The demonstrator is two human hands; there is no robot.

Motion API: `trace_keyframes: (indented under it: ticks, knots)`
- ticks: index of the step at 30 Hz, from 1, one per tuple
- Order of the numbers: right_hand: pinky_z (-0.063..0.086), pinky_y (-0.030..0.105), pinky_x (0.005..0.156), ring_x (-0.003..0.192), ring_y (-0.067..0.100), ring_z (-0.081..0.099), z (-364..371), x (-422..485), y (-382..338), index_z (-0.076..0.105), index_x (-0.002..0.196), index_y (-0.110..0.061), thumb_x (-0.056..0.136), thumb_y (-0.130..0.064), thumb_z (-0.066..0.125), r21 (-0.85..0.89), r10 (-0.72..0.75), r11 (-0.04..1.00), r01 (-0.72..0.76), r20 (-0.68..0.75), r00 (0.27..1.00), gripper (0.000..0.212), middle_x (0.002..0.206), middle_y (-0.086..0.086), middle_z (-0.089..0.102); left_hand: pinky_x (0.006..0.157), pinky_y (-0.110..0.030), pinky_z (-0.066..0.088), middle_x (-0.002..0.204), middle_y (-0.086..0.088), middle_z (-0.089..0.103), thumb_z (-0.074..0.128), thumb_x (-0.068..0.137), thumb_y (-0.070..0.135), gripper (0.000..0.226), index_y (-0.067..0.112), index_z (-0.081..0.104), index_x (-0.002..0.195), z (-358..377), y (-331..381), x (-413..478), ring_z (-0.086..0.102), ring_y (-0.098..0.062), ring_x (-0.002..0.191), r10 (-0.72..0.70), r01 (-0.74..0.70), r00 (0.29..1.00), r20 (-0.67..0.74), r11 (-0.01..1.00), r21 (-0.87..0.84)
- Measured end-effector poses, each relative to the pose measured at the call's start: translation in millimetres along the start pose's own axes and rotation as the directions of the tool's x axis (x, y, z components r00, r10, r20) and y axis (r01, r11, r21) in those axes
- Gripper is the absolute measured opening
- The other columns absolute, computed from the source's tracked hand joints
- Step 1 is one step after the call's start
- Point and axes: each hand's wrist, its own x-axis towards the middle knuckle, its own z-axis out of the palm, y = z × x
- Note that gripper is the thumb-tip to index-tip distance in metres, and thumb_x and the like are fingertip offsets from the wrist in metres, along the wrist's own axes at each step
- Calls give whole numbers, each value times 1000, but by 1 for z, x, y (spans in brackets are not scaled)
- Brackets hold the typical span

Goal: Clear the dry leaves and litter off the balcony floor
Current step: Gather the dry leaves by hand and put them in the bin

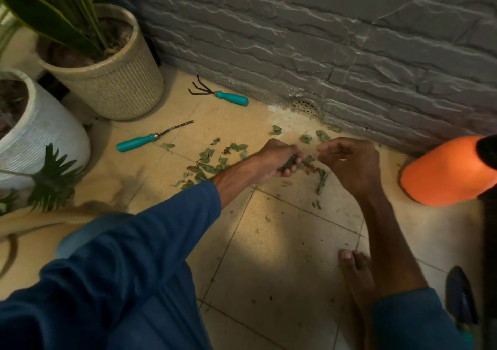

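Note:
Dry green leaves (208, 158) lie scattered on the beige tiled floor (282, 231) near the grey stone wall. My left hand (279, 158) is closed around a small bunch of leaves just above the pile. Close beside it, my right hand (352, 161) hovers over more leaves (322, 181), fingers curled and cupped; whether it holds any is unclear. A few more leaves (322, 135) lie by the wall's base.
Two teal-handled tools lie on the floor: a hand rake (226, 96) and a weeder (145, 140). A beige pot (113, 80) and a white pot (43, 134) stand at left. An orange object (443, 172) sits at right. A drain grate (305, 106) is in the wall. My bare foot (355, 271) rests below.

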Motion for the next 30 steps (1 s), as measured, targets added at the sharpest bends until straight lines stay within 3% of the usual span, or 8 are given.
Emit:
trace_keyframes:
  ticks: [3, 8, 12, 18, 22, 25, 27, 30]
  knots:
    - [61, 31, 75, 76, 11, 73, -6, -14, 51, 79, 88, -18, 82, -16, 82, -192, 103, 975, -108, -33, 994, 7, 87, 0, 78, 50, -23, 38, 66, 1, 59, 52, 106, 15, 28, 5, 73, 90, -5, -7, 7, 50, -11, 54, 28, -24, 998, -55, 998, 59]
    - [52, 22, 54, 61, 11, 66, 36, -48, 96, 77, 86, -10, 74, -18, 89, -208, 505, 838, -505, -58, 861, 19, 78, 2, 73, 46, -21, 38, 67, 2, 58, 51, 107, 15, 29, 6, 73, 92, -3, -13, 14, 50, -9, 53, 46, -39, 997, -61, 993, 112]
    - [62, 38, 71, 79, 22, 70, 66, -59, 114, 73, 92, -12, 77, -23, 87, -308, 464, 825, -473, -108, 879, 23, 91, 6, 72, 46, -21, 38, 69, 1, 57, 50, 108, 16, 30, 4, 72, 92, 2, -17, 15, 49, -11, 54, 47, -43, 998, -30, 993, 114]
    - [57, 29, 70, 84, 27, 68, 76, -54, 119, 74, 94, -8, 91, -12, 68, -454, 357, 822, -343, -57, 932, 8, 99, 9, 69, 44, -18, 39, 71, 0, 57, 50, 109, 18, 30, 4, 72, 94, 6, -19, 20, 49, -10, 55, 35, -33, 999, -13, 990, 134]
    - [55, 23, 67, 70, 16, 69, 57, -45, 126, 81, 88, -10, 83, -6, 75, -258, 396, 878, -403, -82, 915, 8, 88, 7, 77, 45, -19, 40, 70, 2, 58, 50, 108, 18, 29, 3, 73, 98, 10, -16, 22, 51, -9, 53, 36, -36, 999, 2, 990, 137]
    - [63, 40, 73, 70, 27, 74, 36, -35, 127, 81, 84, -10, 82, -7, 79, -25, 421, 903, -428, -131, 897, 4, 82, 12, 77, 46, -18, 41, 71, 1, 58, 51, 108, 18, 28, 2, 73, 101, 10, -14, 23, 51, -9, 55, 41, -43, 999, 16, 990, 134]
    - [63, 53, 74, 75, 38, 75, 31, -23, 128, 80, 77, -15, 83, -7, 80, 149, 517, 853, -500, -118, 848, 10, 80, 14, 77, 46, -18, 41, 73, 0, 58, 51, 108, 18, 29, -1, 73, 106, 10, -14, 22, 51, -10, 57, 43, -46, 999, 24, 991, 127]
    - [62, 49, 81, 83, 34, 75, 38, -6, 123, 79, 79, -13, 82, -6, 81, 166, 545, 835, -525, -110, 831, 8, 86, 12, 77, 46, -18, 41, 73, 0, 59, 52, 108, 18, 30, -2, 73, 108, 9, -14, 21, 51, -11, 56, 36, -39, 999, 25, 991, 130]
